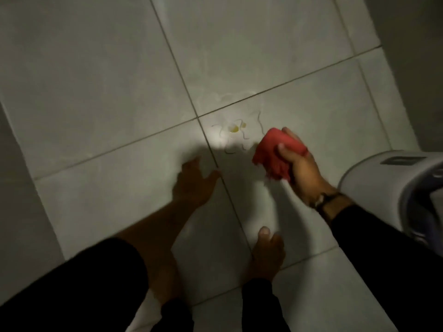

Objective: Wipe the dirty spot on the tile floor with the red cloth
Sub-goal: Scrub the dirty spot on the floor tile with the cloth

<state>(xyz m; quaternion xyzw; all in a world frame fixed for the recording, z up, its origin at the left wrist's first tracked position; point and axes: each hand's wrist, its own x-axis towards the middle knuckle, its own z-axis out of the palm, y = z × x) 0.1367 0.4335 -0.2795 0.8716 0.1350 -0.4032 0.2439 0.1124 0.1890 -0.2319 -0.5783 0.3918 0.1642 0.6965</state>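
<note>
Two hands: both low over the tile floor (96, 80).
Left hand (194, 183): blurred, fingers spread, palm down by a grout line.
Dirty spot (236, 128): yellowish puddle with wet streaks, between the hands.
Red cloth (271, 154): bunched, just right of the spot.
Right hand (302, 171): fingers clenched round the cloth.
White appliance (395, 188): far right.

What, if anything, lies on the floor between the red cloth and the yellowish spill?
Nothing visible. The red cloth, bunched in the right hand, sits just right of the yellowish spill with only bare tile floor between. The left hand rests flat on the tile, nearer the person, off that path.
</note>
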